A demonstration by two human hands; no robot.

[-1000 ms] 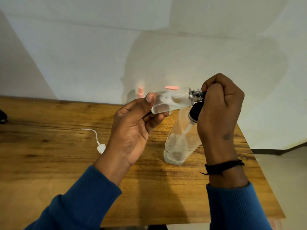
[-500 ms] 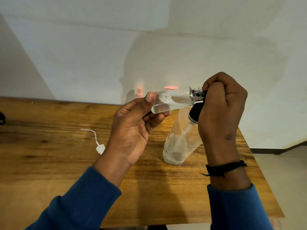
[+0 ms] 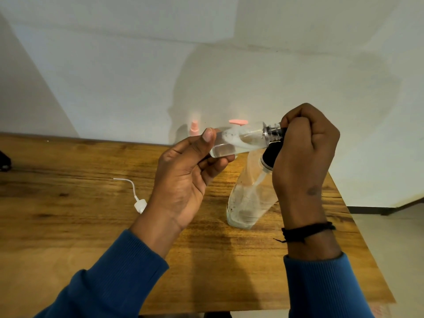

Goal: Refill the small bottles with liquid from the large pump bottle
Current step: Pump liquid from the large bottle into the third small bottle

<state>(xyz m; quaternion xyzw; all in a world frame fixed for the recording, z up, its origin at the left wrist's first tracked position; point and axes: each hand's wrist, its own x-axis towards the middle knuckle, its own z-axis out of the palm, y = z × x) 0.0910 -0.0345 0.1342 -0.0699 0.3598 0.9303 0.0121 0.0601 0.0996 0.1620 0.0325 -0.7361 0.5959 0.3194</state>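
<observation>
A left hand holds a small bottle sideways above the table, while the right hand grips its cap. Apparently capping or uncapping; the pump bottle stands below. Next, turn the cap squarely.

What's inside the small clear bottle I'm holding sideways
The small clear bottle holds clear liquid pooled along its lower side, with air above. The right hand covers the cap end, so the opening is hidden; the left hand hides part of the base.
</observation>
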